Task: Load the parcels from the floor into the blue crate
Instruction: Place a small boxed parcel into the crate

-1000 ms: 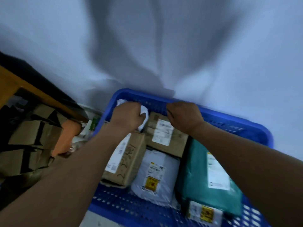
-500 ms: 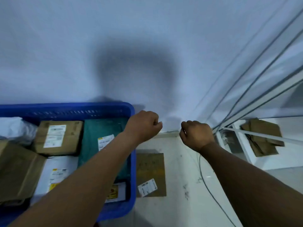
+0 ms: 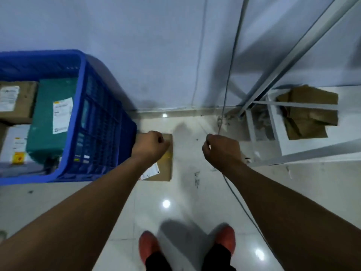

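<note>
Swinging away from the crate, the view has tipped down since half a second ago, and now the floor and the person's own feet are in shot. Both arms have come along, stretched out over the tiles. The left hand (image 3: 150, 146) is curled into a loose fist with nothing in it, and it hangs right over a flat brown parcel (image 3: 165, 169) lying on the floor; whether the knuckles touch the cardboard, I cannot tell. The right hand (image 3: 221, 151) is curled shut too, empty, out over bare tile and well apart from that parcel. A thin dark cable (image 3: 228, 81) runs down the wall and passes behind that right hand.

Moving outward: the flat parcel sits just beside the right wall of the blue crate (image 3: 101, 122), white label (image 3: 151, 172) peeking out past the left forearm. Inside the crate there's a teal parcel (image 3: 52, 118) against the near wall, a brown box (image 3: 17, 102) beyond it to the left, and a pale mailer (image 3: 14, 147) below that box.

Off to the right, a white metal rack (image 3: 277, 137) stands against the wall, with crumpled brown cardboard (image 3: 308, 112) lying under its lowest bars. At the bottom, two red shoes (image 3: 225, 240) planted on glossy white tiles (image 3: 175, 216), ceiling lights glinting off the floor.
</note>
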`<state>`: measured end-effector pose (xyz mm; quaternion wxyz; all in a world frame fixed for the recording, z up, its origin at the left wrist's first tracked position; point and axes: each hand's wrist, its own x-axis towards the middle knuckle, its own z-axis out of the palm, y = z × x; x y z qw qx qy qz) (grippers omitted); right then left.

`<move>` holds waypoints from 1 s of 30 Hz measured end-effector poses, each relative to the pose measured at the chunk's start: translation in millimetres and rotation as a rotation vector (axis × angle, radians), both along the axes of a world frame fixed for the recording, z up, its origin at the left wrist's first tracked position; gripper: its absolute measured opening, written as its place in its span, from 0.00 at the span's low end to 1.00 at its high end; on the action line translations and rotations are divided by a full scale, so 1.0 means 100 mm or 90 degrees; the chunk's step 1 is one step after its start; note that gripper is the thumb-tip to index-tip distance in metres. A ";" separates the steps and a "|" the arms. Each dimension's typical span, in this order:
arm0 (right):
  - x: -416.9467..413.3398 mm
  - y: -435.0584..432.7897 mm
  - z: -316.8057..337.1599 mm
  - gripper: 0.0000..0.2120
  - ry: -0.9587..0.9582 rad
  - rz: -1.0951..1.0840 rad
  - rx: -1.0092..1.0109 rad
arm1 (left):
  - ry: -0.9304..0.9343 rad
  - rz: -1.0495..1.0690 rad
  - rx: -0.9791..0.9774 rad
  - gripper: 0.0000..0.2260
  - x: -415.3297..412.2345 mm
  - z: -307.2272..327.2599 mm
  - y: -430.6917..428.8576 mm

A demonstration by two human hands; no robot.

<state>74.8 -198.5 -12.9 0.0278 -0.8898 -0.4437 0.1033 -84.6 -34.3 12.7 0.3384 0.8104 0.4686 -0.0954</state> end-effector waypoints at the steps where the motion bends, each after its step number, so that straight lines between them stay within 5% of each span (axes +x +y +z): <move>1: -0.09 0.02 -0.14 0.09 0.012 -0.009 0.006 | 0.017 0.015 -0.013 0.14 -0.08 -0.12 -0.03; 7: -0.38 0.49 -1.35 0.11 0.076 -0.075 0.115 | 0.065 0.088 0.004 0.10 -0.42 -1.45 0.13; 12: -0.58 0.88 -2.93 0.14 0.181 -0.118 0.058 | 0.061 0.249 -0.030 0.15 -0.67 -3.09 0.46; 14: -0.68 1.04 -3.64 0.18 0.353 -0.225 0.042 | 0.108 0.309 -0.070 0.23 -0.78 -3.82 0.63; 17: -1.05 1.11 -4.46 0.24 0.776 -0.453 0.071 | 0.159 0.429 -0.065 0.41 -0.99 -4.66 0.65; 20: -1.21 1.10 -5.14 0.40 0.862 -0.521 0.194 | 0.196 0.452 0.037 0.55 -1.00 -4.99 0.65; 23: -1.23 0.96 -4.88 0.39 0.986 -0.533 0.182 | 0.175 0.463 -0.054 0.58 -1.13 -4.86 0.63; 30: -0.62 0.71 -3.06 0.31 0.960 -0.429 0.182 | -0.222 0.592 -0.342 0.37 -1.42 -3.44 0.30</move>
